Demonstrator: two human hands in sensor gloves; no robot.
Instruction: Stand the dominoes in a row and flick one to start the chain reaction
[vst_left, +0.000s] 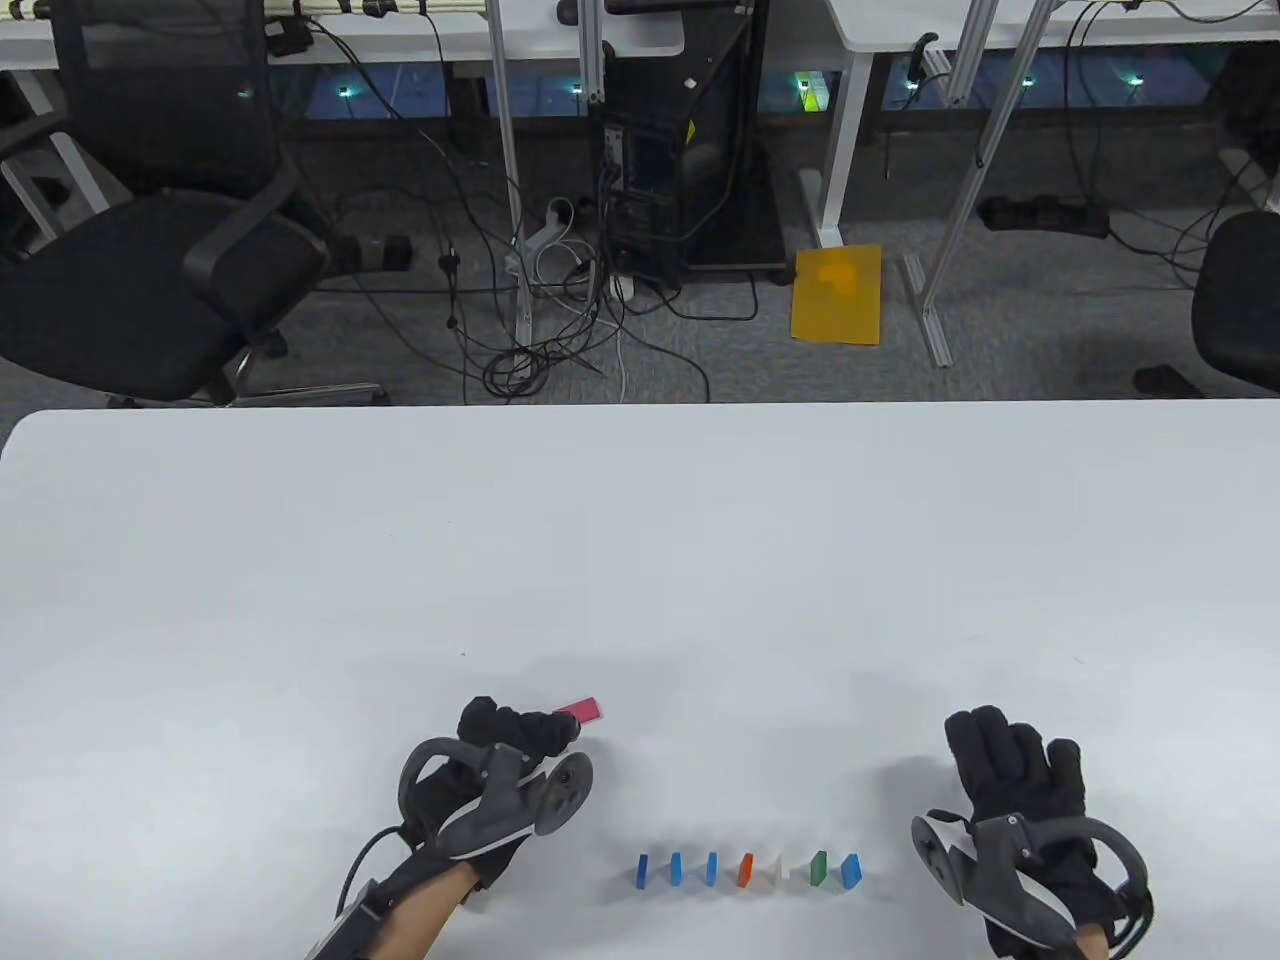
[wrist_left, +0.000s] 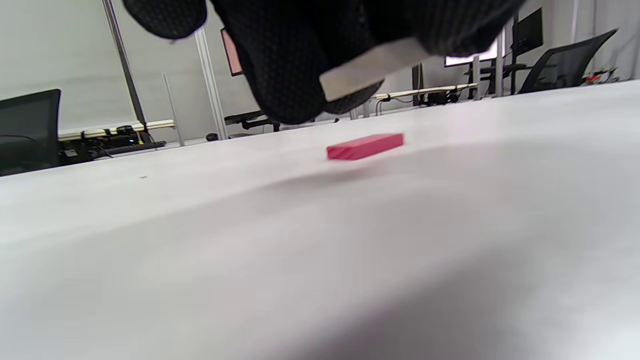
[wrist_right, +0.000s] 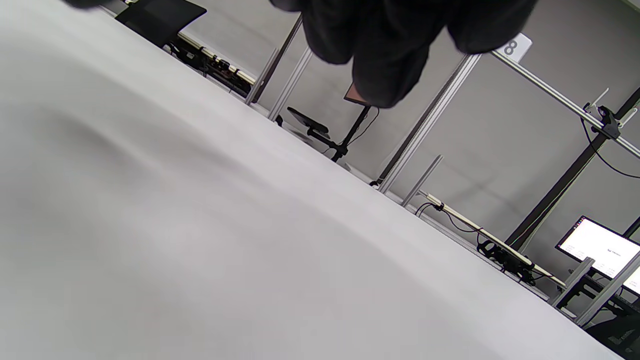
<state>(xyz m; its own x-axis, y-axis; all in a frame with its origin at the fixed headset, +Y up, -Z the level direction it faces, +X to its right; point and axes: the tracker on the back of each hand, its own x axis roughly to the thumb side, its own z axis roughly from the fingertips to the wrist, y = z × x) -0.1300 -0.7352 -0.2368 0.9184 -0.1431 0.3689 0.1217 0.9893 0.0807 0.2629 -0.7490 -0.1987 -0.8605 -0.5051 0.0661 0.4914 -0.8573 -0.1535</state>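
Note:
Several dominoes stand in a row (vst_left: 745, 869) near the table's front edge: three blue, an orange (vst_left: 744, 869), a white, a green (vst_left: 819, 868) and a blue one. A pink domino (vst_left: 581, 711) (wrist_left: 365, 146) lies flat on the table just beyond my left hand (vst_left: 545, 730). In the left wrist view, that hand's curled fingers (wrist_left: 300, 60) pinch a whitish domino (wrist_left: 370, 67) a little above the table. My right hand (vst_left: 1005, 745) rests palm down to the right of the row, fingers (wrist_right: 385, 60) straight, holding nothing.
The white table (vst_left: 640, 560) stretches far back and to both sides. Beyond its far edge are office chairs (vst_left: 150, 270), cables, a computer tower (vst_left: 680, 150) and a yellow sheet (vst_left: 837, 294) on the floor.

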